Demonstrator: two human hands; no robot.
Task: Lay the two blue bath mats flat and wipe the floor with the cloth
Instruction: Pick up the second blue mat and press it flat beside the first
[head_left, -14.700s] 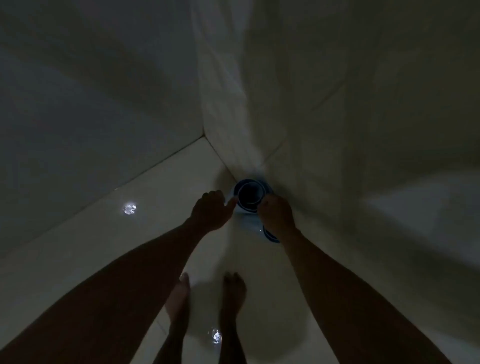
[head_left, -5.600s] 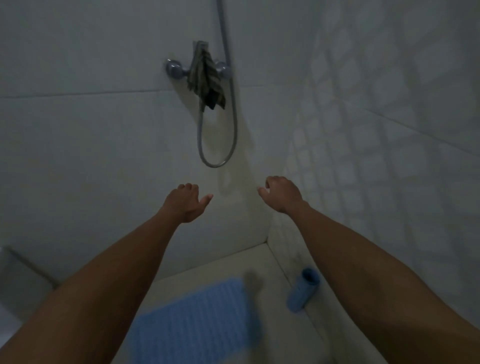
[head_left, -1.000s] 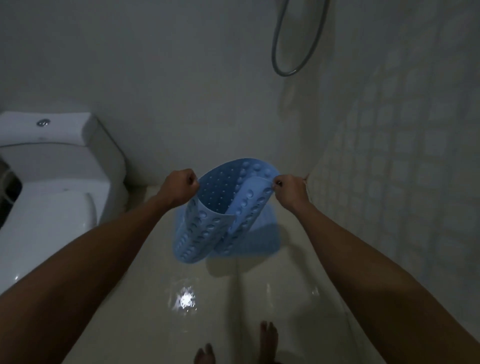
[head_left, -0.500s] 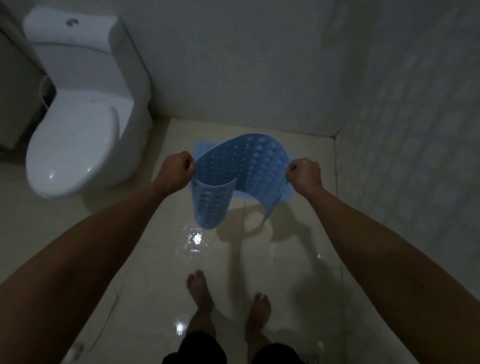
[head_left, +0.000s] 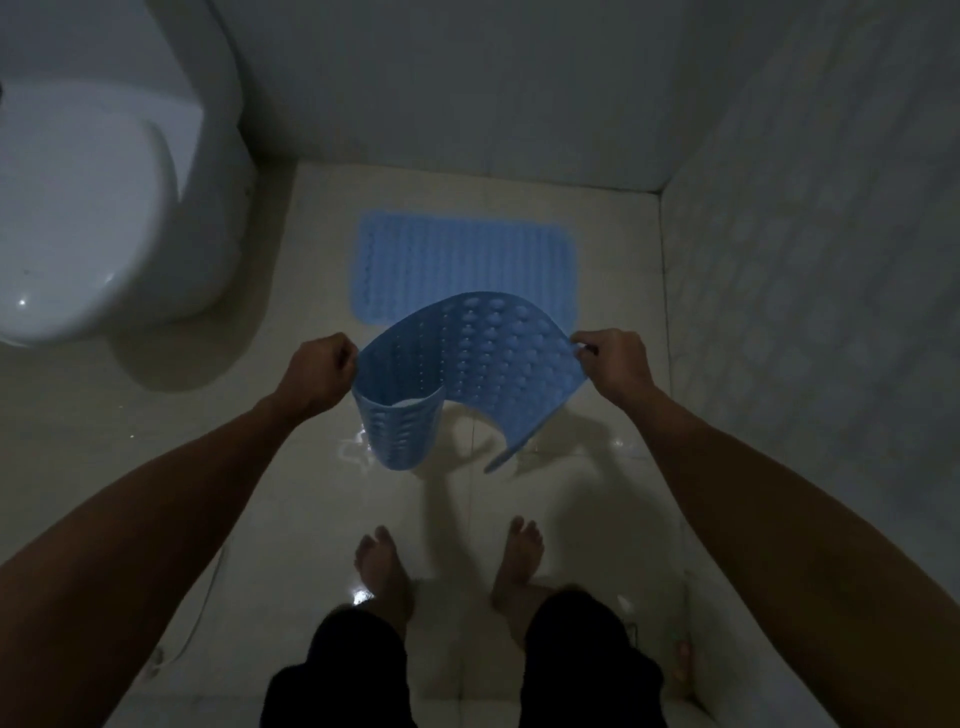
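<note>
One blue bath mat lies flat on the pale floor near the far wall. I hold a second blue mat, studded with suction cups, in the air above the floor in front of it. It is still curled, its left end rolled under and its right end hanging down. My left hand is shut on its left edge. My right hand pinches its right edge. No cloth is in view.
A white toilet stands at the left. Tiled walls close the far side and the right side. The glossy wet floor reflects light. My bare feet stand just behind the held mat.
The view has tilted further down and the flat mat now shows in full. The held mat has opened wider between my hands.
</note>
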